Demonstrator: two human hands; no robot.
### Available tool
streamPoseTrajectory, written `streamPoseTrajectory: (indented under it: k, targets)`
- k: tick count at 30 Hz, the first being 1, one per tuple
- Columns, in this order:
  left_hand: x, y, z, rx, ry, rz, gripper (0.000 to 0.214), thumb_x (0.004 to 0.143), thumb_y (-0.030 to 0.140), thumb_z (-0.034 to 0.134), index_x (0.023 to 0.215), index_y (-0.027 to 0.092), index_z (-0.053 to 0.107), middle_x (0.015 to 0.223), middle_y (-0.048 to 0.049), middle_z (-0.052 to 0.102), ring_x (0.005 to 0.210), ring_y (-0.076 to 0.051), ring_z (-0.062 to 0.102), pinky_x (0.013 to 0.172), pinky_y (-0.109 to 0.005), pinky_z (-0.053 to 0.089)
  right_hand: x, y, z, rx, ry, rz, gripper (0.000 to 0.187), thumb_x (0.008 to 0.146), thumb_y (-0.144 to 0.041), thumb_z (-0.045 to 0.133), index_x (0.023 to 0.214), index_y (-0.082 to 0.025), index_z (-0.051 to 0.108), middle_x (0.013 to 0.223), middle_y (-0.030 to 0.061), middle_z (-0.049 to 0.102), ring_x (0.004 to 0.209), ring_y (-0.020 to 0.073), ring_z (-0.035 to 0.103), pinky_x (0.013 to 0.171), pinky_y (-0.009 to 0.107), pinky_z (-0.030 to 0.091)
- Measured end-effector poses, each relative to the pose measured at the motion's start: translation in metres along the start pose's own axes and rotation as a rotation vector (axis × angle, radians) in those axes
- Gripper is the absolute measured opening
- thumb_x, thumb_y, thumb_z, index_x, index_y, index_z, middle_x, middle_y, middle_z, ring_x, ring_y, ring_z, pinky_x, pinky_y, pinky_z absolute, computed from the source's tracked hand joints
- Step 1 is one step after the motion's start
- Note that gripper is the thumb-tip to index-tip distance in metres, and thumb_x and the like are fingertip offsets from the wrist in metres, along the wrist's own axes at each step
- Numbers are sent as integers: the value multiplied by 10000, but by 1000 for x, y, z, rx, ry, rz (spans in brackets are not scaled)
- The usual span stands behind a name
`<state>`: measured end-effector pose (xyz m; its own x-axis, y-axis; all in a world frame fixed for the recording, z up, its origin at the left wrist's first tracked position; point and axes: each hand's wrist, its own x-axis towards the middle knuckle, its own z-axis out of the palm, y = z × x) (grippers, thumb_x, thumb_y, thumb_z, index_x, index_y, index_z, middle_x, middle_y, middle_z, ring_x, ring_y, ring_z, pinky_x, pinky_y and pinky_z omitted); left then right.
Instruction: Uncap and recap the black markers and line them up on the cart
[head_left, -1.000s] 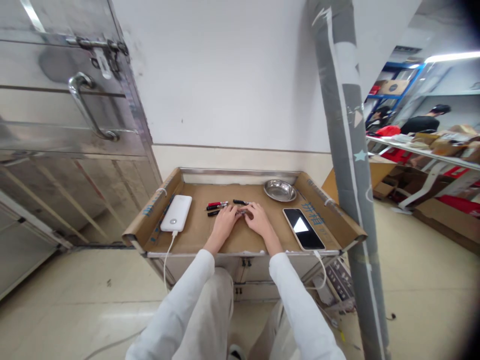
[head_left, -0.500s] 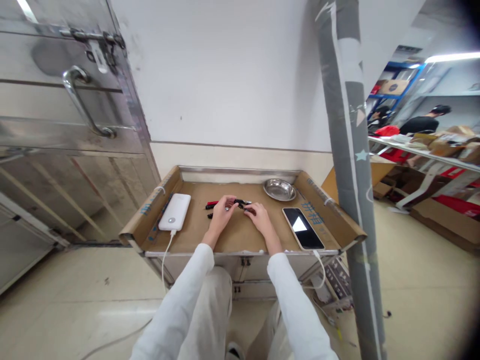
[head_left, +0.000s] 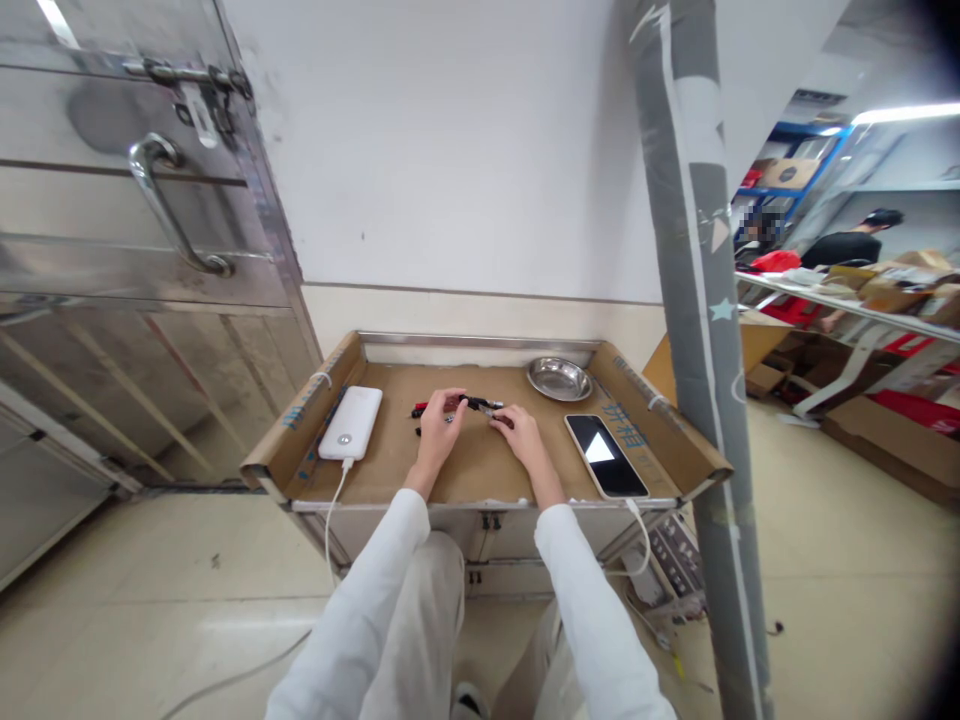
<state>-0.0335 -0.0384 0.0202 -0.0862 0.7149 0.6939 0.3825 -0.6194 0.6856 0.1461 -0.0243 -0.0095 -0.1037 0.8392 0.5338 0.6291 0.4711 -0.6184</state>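
Over the middle of the cardboard-lined cart top, my left hand is closed on one end of a slim black pen-like piece. My right hand pinches near its other end, where a thin greyish part shows; I cannot tell whether it is joined to the black piece. Behind my left hand lies a red-and-black pen-like item, partly hidden by the fingers. A small dark part beside that hand is mostly covered.
A white power bank with a cable lies at left. At right are a phone, also cabled, and a round metal dish. Raised cardboard sides edge the cart. A grey wrapped pole stands close on the right.
My hands have drawn slightly apart, the left shifting a little leftward. More of the black piece and the thin greyish part now shows between them.
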Motion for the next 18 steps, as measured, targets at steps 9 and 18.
streamPoseTrajectory:
  k: [9, 18]
  targets:
    - [0, -8, 4, 97, -216, 63, 106, 872, 227, 508, 961, 187, 550, 911, -39, 613, 822, -140, 597, 782, -283, 487, -4, -3, -10, -90, 182, 54, 253, 895, -264, 448, 953, -175, 677, 883, 90, 615, 852, 210, 539, 818, 349, 445]
    - [-1, -4, 11, 615, -430, 114, 140, 851, 138, 460, 880, 204, 581, 979, -60, 622, 1001, -244, 506, 873, -394, 389, -4, -6, -4, -75, 16, -97, 266, 908, -239, 430, 1037, -245, 663, 902, 65, 554, 897, 201, 524, 864, 355, 453]
